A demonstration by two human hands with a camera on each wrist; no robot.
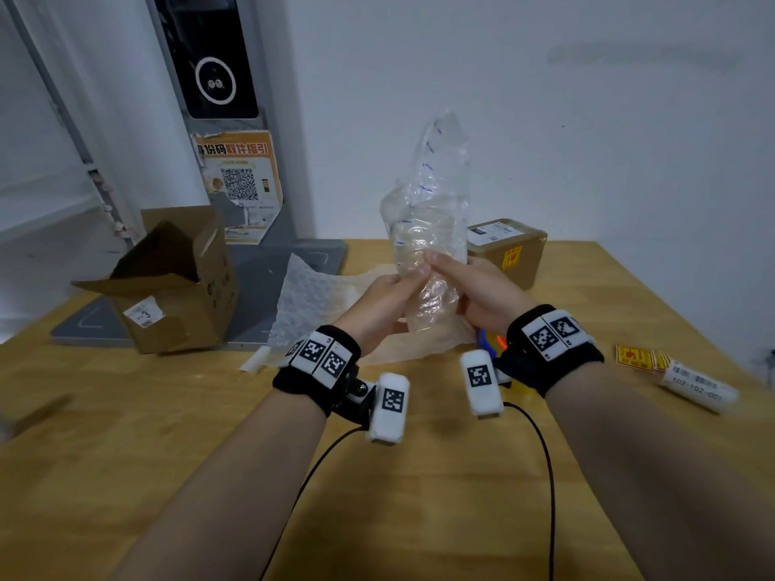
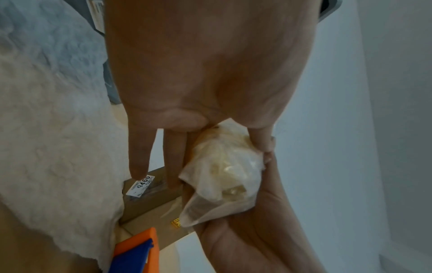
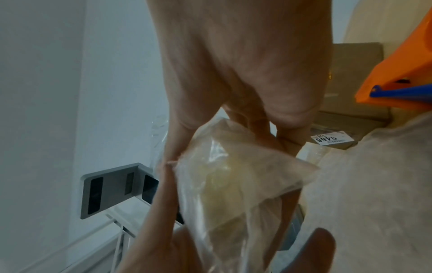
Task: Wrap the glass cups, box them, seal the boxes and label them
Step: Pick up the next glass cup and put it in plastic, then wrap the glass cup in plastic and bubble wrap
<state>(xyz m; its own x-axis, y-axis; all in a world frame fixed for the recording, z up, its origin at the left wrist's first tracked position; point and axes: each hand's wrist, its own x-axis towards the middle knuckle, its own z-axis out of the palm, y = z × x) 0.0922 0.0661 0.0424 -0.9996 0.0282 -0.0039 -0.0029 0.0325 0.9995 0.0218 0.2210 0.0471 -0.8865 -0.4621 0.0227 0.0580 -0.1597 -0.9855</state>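
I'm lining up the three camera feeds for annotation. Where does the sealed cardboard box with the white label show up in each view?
Head: the sealed cardboard box sits at the table's far edge, just right of the hands, behind the bubble-wrapped cup.
Left wrist: lower centre, under the fingertips.
Right wrist: right of centre, past the fingers.
Shared landmark: its white label reads 9466 in both wrist views; the head view is too blurred to read.

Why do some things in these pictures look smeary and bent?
Head view: the label roll at the right edge is smeared by blur, and the wide lens bends the table edge. Left wrist view: the left hand sits so close that it looks huge and soft. Right wrist view: the bubble-wrapped cup is blurry, and the light is dim.
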